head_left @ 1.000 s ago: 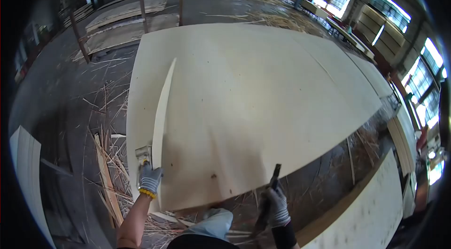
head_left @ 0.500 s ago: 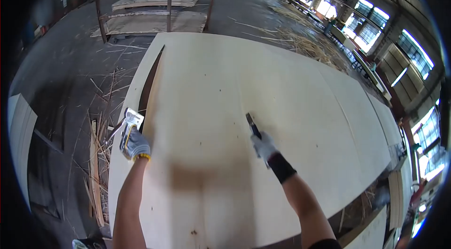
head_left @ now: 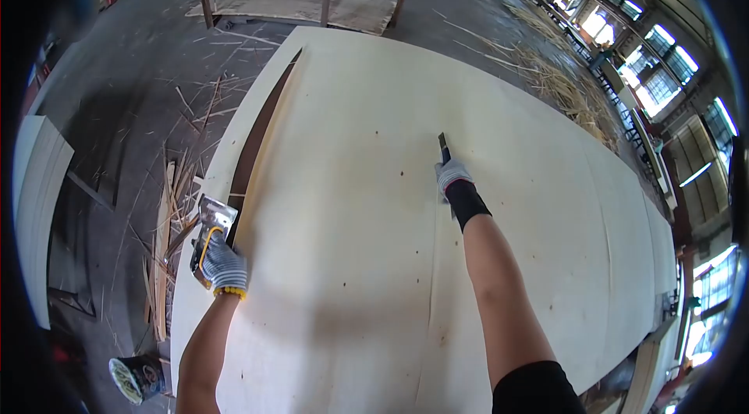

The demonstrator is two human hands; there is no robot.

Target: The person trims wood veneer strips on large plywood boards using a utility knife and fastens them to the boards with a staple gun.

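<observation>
My left hand [head_left: 224, 264], in a striped knit glove, is closed around a hand tool [head_left: 218, 213] with a shiny metal face and a yellow-edged grip. It stays at the left side of the large pale wood veneer sheet [head_left: 351, 203], beside a long dark gap [head_left: 257, 141] in the sheet. My right hand [head_left: 452, 177], gloved with a black wristband, grips a dark, slim utility knife [head_left: 444, 148] over the sheet's upper middle. The knife's tip points away from me; whether it touches the surface I cannot tell.
Stacked boards sit on a rack [head_left: 304, 4] beyond the sheet. Wood strips [head_left: 166, 242] and a bucket [head_left: 136, 377] lie along the left floor. A board stack [head_left: 39, 203] stands at far left. Scrap piles [head_left: 569, 94] line the right.
The view has shifted, so the sheet sits differently in it. My right hand with the knife has reached farther forward along the sheet. My left hand still holds its tool near the gap.
</observation>
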